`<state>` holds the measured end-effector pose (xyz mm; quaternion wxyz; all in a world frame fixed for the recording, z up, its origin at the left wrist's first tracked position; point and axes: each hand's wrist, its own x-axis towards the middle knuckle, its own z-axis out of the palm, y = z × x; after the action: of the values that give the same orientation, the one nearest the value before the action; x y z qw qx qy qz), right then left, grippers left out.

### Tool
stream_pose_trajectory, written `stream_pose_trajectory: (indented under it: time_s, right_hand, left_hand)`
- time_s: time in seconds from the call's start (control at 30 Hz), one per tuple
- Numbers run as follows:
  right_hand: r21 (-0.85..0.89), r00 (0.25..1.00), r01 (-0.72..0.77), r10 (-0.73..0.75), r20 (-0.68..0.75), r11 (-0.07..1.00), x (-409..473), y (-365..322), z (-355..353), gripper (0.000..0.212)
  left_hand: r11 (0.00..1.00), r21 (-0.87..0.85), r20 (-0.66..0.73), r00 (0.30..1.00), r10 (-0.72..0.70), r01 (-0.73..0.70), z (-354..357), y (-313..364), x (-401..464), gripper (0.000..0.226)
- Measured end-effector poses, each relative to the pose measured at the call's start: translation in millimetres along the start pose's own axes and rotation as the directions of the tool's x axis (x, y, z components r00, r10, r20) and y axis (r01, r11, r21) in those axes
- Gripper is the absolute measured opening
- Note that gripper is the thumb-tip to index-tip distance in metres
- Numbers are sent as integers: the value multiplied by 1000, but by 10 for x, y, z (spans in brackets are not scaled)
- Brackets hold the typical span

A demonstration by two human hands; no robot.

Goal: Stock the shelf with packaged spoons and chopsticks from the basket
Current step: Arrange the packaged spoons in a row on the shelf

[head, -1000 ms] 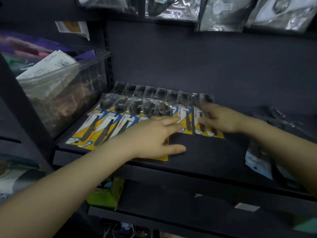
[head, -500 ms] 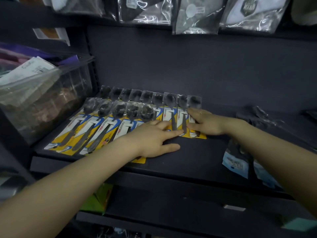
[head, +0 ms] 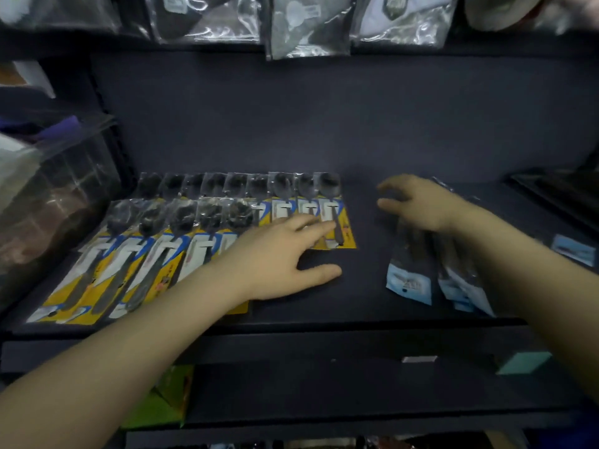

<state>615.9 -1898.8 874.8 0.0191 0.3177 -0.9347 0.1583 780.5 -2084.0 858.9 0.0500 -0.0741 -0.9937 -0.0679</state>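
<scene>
Hands working flat and apart on the shelf [head: 356, 286].
Left hand [head: 278, 257] is pressing straight fingers on yellow spoon packs [head: 181, 241]; right hand [head: 418, 202] is hovering, relaxed, over blue-labelled packs [head: 410, 280].

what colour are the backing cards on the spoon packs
Yellow, with blue and white at the top, on the spoon packs; the head view shows it.
</scene>
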Motion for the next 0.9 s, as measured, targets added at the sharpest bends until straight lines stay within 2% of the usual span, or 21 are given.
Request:
stream_pose_trajectory:
  time_s: [0.07,0.13,0.23,0.33,0.4,0.5,0.57,0.63,0.7,0.77,0.83,0.87,0.9]
  right_hand:
    - [-64,981,-183,187,58,981,-193,228,-18,47]
    - [-103,945,-317,323,54,943,-340,370,42,59]
    - [-124,901,-434,433,-34,892,-409,467,133,73]
    - [-95,871,-491,485,-78,866,-418,553,111,66]
    - [0,867,-496,495,-65,868,-416,672,71,58]
    - [178,864,-482,499,-68,858,-412,830,-10,47]
    - [301,857,-478,513,-43,825,-371,941,-44,44]
    - [467,838,-479,545,-8,743,-330,1042,-63,41]
    - [620,830,-450,557,25,643,-324,1125,-90,19]
    - [719,825,-404,564,21,565,-312,1244,-124,22]
    - [787,822,-322,568,-43,526,-322,1349,-219,18]
    - [841,824,-266,564,-55,471,-318,1378,-274,19]
    - [910,841,-198,540,-33,365,-342,1362,-346,23]
  left_hand:
    - [996,-71,-101,994,46,-53,-31,138,48,58]
    - [986,-151,-167,985,44,-69,-23,250,137,44]
    - [971,-219,-213,976,50,-98,75,409,300,36]
    - [944,-318,-202,979,26,-91,166,587,426,37]
    - [935,-339,-111,991,70,-104,210,725,476,44]
    - [949,-280,38,986,165,-148,302,938,561,49]
    - [968,-212,103,981,162,-137,380,1071,638,49]
    - [984,-148,128,985,115,-95,438,1171,713,49]
    - [990,-130,123,990,61,-45,451,1230,771,48]
    - [988,-156,106,994,15,2,456,1260,826,45]
    - [978,-207,39,999,-32,40,457,1319,889,41]
    - [972,-230,-23,998,-53,47,453,1367,917,40]
    - [964,-261,-97,993,-72,44,447,1422,947,38]
